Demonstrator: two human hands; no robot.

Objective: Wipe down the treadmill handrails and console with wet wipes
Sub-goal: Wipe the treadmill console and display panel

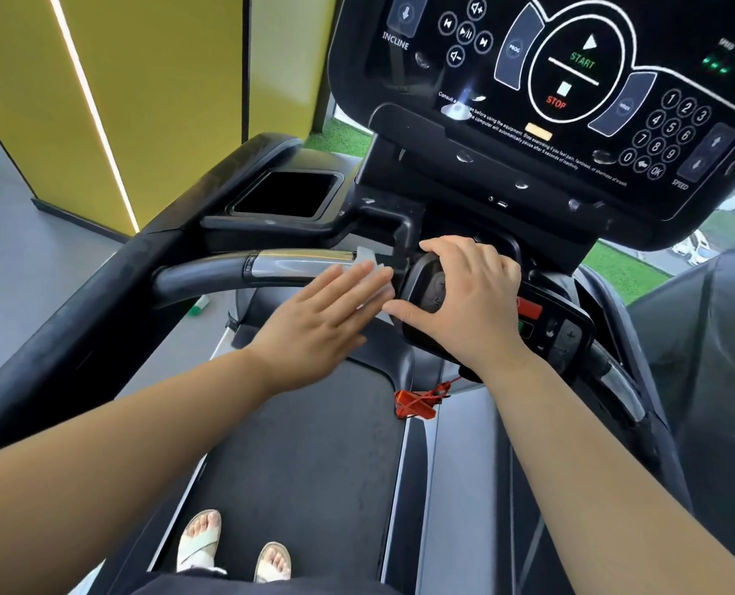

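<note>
A red clip [417, 403] on its cord hangs below the pod [425, 294] at the middle of the treadmill. A dark tray [288, 195] sits up left, and the console [571, 79] rises behind, its lower edge overhanging my hands.

My right hand [473, 294] curls over the pod and covers most of its top. My left hand [327, 311] lies flat with straight fingers, pressing the wipe [372, 272] where the handrail [237, 268] meets the pod. Only the wipe's edges show past my fingers. The console's top and right side are cut off. A small green-and-white object [198, 307] on the floor [5, 272] is too blurred to name.

I stand in sandals [198, 538] on the dark belt [305, 444]. The floor is grey, a yellow wall [142, 79] with a light strip stands left, and grass [614, 272] shows beyond.
</note>
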